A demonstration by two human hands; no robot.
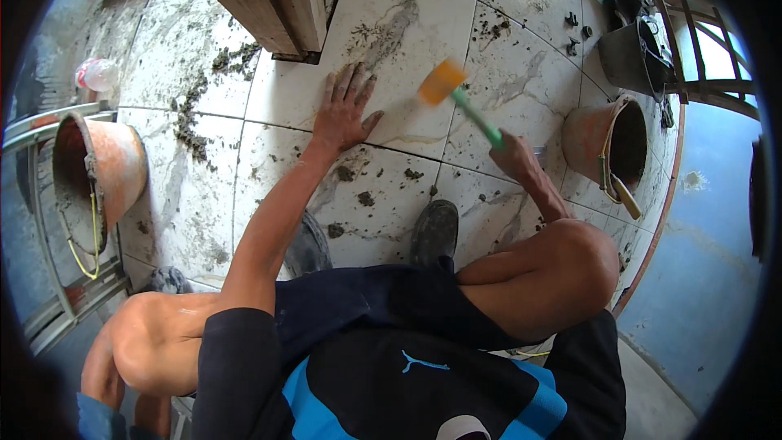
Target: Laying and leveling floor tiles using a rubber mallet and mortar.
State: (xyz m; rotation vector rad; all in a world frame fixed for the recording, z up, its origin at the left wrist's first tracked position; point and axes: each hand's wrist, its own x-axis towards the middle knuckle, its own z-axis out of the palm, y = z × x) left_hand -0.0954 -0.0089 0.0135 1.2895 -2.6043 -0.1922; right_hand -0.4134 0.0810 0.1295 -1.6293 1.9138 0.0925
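My left hand [346, 110] lies palm down, fingers spread, on a dusty white marble-patterned floor tile [407, 24], just below the foot of a wooden post [277, 0]. At centre right my right hand [515, 155] grips the green handle of a rubber mallet [442, 81]. The mallet's yellow head is blurred over the tiles, right of my left hand. Dark crumbs of mortar [362, 198] are scattered on the tiles below both hands, near my dark boots [433, 235].
Mortar-stained buckets stand left [110, 171] and right [595, 134], with a black bucket [626, 61] behind near a wooden stand [696, 85]. A clear plastic bottle [96, 74] is at upper left, above a metal frame. Someone else's blue sleeve [98, 415] shows at lower left. A blue wall [692, 293] edges the right.
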